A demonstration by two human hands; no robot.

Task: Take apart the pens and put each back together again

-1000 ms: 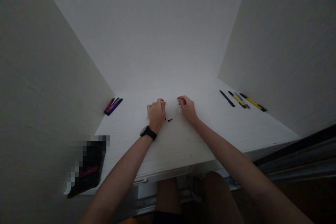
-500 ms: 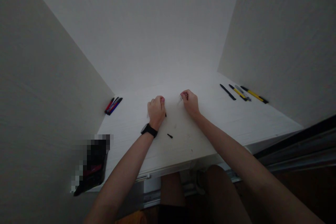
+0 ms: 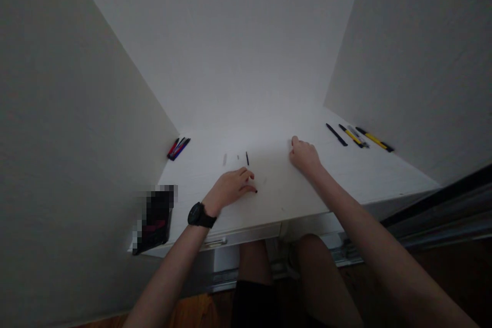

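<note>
Left hand point(image 3: 230, 186), lower centre: thumb and fingers apart; black tip point(image 3: 256, 191) at thumb end, apparently touching. Black rod point(image 3: 247, 158) just above fingers. Right hand point(image 3: 306, 156), right of centre: fingers curled, grip hidden.

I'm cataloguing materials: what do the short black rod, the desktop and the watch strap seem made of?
Black rod: probably plastic, with no metallic glint; finish too small to judge. Desktop: perhaps painted wood or laminate, dull white with faint streaks. Watch strap: likely rubber or resin, evenly matte black.
</note>
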